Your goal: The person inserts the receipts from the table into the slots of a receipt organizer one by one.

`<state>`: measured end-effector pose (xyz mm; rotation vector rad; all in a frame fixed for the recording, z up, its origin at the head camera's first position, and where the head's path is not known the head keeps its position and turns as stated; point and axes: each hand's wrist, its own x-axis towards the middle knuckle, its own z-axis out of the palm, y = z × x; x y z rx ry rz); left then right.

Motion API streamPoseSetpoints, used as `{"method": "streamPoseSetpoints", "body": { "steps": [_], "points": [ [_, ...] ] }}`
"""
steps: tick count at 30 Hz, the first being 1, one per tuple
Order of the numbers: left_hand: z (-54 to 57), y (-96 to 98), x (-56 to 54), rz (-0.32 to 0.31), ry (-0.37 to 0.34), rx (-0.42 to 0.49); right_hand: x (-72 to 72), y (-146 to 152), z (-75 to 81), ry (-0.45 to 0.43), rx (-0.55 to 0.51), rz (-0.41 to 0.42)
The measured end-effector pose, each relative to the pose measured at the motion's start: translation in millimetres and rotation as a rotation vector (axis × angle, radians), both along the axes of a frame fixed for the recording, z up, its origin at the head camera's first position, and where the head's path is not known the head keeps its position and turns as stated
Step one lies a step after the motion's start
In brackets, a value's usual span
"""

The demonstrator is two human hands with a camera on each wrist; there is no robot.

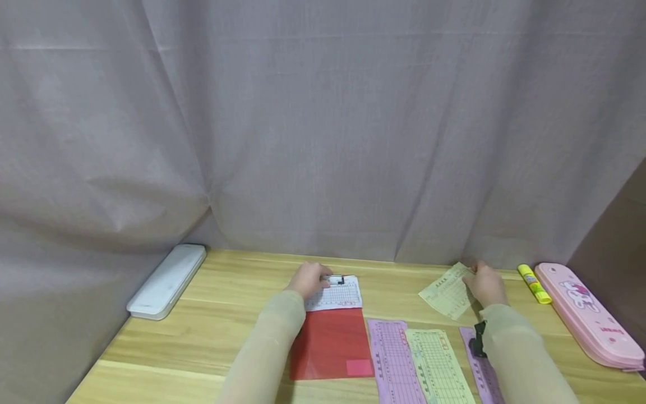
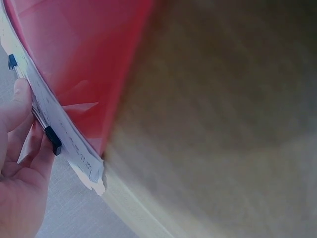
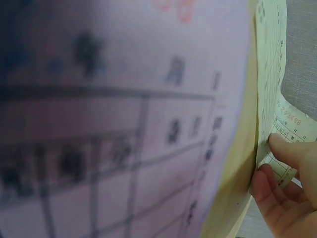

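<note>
My left hand (image 1: 309, 280) is at the top of a red plastic folder (image 1: 330, 342), with thumb and fingers around a metal clip (image 2: 39, 116) with black ends. Under the clip lies a white printed form (image 1: 340, 294), covering the folder's upper part. My right hand (image 1: 487, 286) pinches the right corner of a pale yellow printed slip (image 1: 449, 292), which lies at an angle toward the back. In the right wrist view, the thumb is on the slip's printed face and the fingers curl at its edge. A purple slip (image 1: 481, 365) is partly hidden under the right forearm.
Another purple slip (image 1: 396, 359) and a yellow-green slip (image 1: 439, 365) lie side by side, right of the folder. A yellow glue stick (image 1: 534, 283) and a pink pencil case (image 1: 590, 314) are at the right. A white case (image 1: 169, 280) sits at the left, before a grey curtain (image 1: 323, 140).
</note>
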<state>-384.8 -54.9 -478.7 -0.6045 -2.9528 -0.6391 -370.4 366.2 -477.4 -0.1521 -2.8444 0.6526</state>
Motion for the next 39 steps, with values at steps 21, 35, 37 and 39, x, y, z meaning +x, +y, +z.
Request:
{"method": "streamPoseSetpoints", "body": {
  "steps": [21, 35, 37, 39],
  "points": [
    [-1.4, -0.2, 0.0, -0.009, 0.013, -0.016, 16.5, 14.4, 13.4, 0.063, -0.018, 0.023],
    [-0.4, -4.0, 1.0, -0.053, 0.054, 0.002, 26.7, 11.5, 29.7, -0.119, -0.288, 0.103],
    [-0.1, -3.1, 1.1, -0.047, 0.046, -0.001, 28.6, 8.7, 33.1, -0.143, -0.323, 0.096],
    [0.7, -2.0, 1.3, -0.04, 0.041, -0.001, 31.4, 5.2, 36.2, -0.152, -0.337, 0.089]
  ]
}}
